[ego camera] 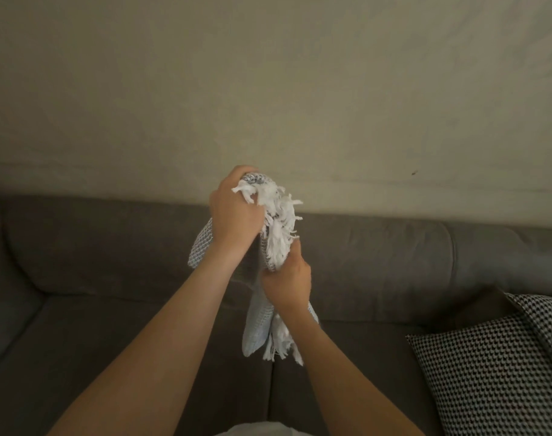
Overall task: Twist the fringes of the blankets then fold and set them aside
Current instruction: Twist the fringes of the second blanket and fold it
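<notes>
Near the middle of the frame the person holds one blanket [257,325] up in the air in front of the grey sofa [111,278], gathered into a rope-like bundle that touches no surface. The left hand [233,212], the higher of the two, has its fingers curled round the top of the bundle, where a tuft of white fringes [279,228] spills out to its right. The right hand [287,281], just below and right of centre, is closed tightly round the same bundle lower down. The waffle-weave cloth and a second bunch of fringe hang loose beneath that fist. From how the two fists sit one above the other on the gathered edge, I judge the work to be in the fringe-twisting stage. The tassels look loose and ragged rather than neatly wound, so that step seems unfinished. Nothing here is folded: the cloth is bunched, not squared, and I see no finished blanket laid anywhere on the seat. A black-and-white patterned cushion [488,366] sits at the lower right, against a plain wall [268,89] above. Folding and setting aside are both left to do, and I cannot tell whether other blankets wait out of view.
</notes>
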Tool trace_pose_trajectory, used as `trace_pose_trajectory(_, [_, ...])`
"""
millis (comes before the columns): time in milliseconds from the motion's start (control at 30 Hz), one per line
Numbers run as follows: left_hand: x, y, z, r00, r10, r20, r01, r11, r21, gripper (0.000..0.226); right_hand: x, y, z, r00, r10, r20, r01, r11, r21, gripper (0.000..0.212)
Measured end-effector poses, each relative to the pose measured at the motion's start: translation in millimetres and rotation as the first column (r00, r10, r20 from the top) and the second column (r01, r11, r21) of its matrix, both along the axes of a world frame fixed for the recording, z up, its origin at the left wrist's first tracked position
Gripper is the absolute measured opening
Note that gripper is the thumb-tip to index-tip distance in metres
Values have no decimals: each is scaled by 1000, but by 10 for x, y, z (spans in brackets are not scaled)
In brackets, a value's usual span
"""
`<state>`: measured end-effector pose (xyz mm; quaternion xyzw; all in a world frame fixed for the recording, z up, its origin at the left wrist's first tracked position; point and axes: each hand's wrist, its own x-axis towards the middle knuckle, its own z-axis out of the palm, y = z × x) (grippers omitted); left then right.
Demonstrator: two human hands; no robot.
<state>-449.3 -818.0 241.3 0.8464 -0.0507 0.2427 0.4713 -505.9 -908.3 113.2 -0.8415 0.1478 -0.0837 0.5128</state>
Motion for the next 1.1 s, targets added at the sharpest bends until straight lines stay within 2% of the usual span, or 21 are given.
trace_pose_trajectory(100, [8,108,7,996,94,-3,-94,988,-123,45,-33,-311,-203,986,88,-145,-95,994,-47,40])
trace_pose_trajectory(200, [42,199,-50,975,216,-54,-222,959,-179,40,-48,-660,-293,958,143,-248,-189,967,-173,23])
trace_pose_trajectory(233, [58,236,-71,964,244,-109,-261,948,-185,36,-35,-771,-251,945,172,-278,-236,947,-216,15])
trace_pose_trajectory(300, [110,334,-147,914,258,-312,-334,917,-220,23,12,-975,-133,924,185,-335,-285,916,-282,6])
trace_pose_trajectory(333, [134,379,-215,866,250,-433,-367,906,-210,17,32,-1051,-102,934,136,-330,-246,915,-319,4])
trace_pose_trajectory(400, [98,393,-382,766,209,-608,-392,901,-184,19,13,-1125,-75,973,-60,-224,-51,887,-459,24])
trace_pose_trajectory(467, [35,371,-617,721,163,-673,-410,883,-226,12,-8,-1118,-62,977,-128,-171,1,803,-595,32])
trace_pose_trajectory(567, [-40,404,-998,655,171,-736,-514,815,-267,24,-78,-1186,57,944,24,-330,-245,722,-648,27])
trace_pose_trajectory(633, [-89,443,-1114,600,164,-783,-608,730,-313,31,-118,-1262,112,937,72,-343,-300,671,-678,29])
trace_pose_trajectory(700, [-74,482,-1207,565,28,-825,-637,650,-414,38,-173,-1241,182,936,112,-335,-328,625,-708,17])
trace_pose_trajectory(767, [-45,515,-1269,498,-113,-860,-622,644,-445,46,-196,-1169,239,924,160,-348,-371,594,-714,8])
trace_pose_trajectory(833, [-17,592,-1486,403,-128,-906,-568,742,-357,67,-197,-1120,305,913,197,-356,-404,554,-728,11])
trace_pose_trajectory(867, [-6,637,-1583,375,-58,-925,-559,782,-276,85,-193,-1106,324,917,208,-340,-398,541,-741,8])
trace_pose_trajectory(900, [-16,675,-1661,359,39,-933,-549,816,-177,93,-190,-1085,341,920,217,-326,-391,530,-752,7])
trace_pose_trajectory(933, [-20,677,-1722,431,107,-896,-491,861,-133,82,-179,-1056,356,923,225,-312,-384,518,-764,10])
trace_pose_trajectory(967, [-140,573,-1584,539,113,-835,-377,919,-119,72,-171,-1018,378,925,231,-301,-378,505,-776,14])
trace_pose_trajectory(1000, [-252,476,-1491,664,24,-747,-186,973,-135,66,-156,-981,397,928,235,-290,-371,499,-783,16])
trace_pose_trajectory(1033, [-360,372,-1405,725,-139,-675,25,984,-176,66,-135,-943,425,927,243,-286,-372,490,-788,19])
trace_pose_trajectory(1100, [-480,162,-1329,665,-379,-643,423,901,-94,79,-99,-884,470,921,259,-291,-383,461,-801,24])
